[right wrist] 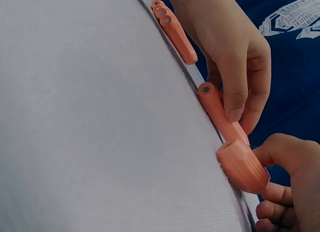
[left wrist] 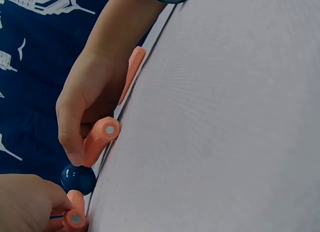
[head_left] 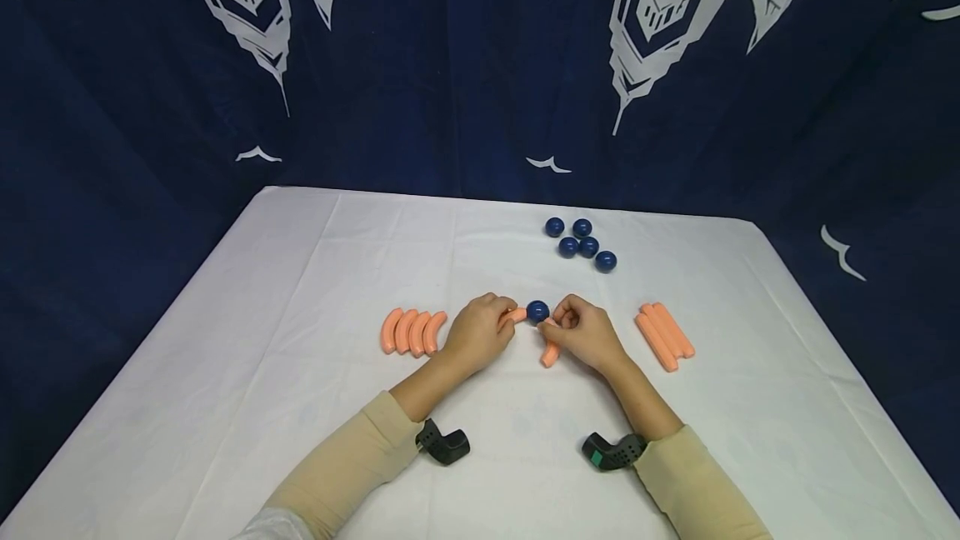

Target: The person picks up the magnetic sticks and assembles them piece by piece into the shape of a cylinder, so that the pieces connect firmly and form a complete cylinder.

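Observation:
My left hand (head_left: 476,333) pinches an orange curved magnetic rod (head_left: 516,315), whose right end meets a dark blue ball (head_left: 537,311). On the ball's near right side, my right hand (head_left: 588,332) holds a second orange curved rod (head_left: 551,354) between thumb and fingers. That rod points down toward the person, its upper end at or very near the ball. In the left wrist view, round grey discs show in the ends of both the left hand's rod (left wrist: 75,219) and the right hand's rod (left wrist: 104,134). The right wrist view hides the ball.
Several curved orange rods (head_left: 412,332) lie in a row left of the left hand. Straight orange rods (head_left: 664,336) lie together at the right. Several blue balls (head_left: 588,247) sit toward the back of the white-covered table (head_left: 300,273). A dark blue patterned curtain (head_left: 450,65) hangs behind.

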`<move>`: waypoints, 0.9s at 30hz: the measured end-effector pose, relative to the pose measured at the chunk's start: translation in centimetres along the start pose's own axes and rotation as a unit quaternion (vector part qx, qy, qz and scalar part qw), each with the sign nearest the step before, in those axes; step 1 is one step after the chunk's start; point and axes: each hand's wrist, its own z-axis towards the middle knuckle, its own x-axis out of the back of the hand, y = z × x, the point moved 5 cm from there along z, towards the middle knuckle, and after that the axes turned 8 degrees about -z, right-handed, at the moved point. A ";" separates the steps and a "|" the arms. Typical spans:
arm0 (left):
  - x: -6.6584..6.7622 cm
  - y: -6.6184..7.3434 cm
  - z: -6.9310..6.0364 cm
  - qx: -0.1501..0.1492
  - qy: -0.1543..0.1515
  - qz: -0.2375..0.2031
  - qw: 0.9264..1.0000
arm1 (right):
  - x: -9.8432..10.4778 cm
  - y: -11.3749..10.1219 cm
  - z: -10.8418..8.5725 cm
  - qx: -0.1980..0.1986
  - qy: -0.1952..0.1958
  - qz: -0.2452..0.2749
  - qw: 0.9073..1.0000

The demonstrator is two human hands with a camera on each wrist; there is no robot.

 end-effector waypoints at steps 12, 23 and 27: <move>0.0 -0.1 -0.3 0.023 -0.007 -0.012 1.000 | 0.1 0.2 0.1 0.029 0.039 0.014 0.999; 0.0 -0.2 -0.5 0.040 -0.005 -0.007 0.999 | 0.0 0.2 0.1 0.021 0.039 0.012 0.999; 0.0 -0.3 -0.5 0.040 0.004 -0.001 0.999 | 0.0 0.0 -0.1 0.057 0.048 0.014 0.997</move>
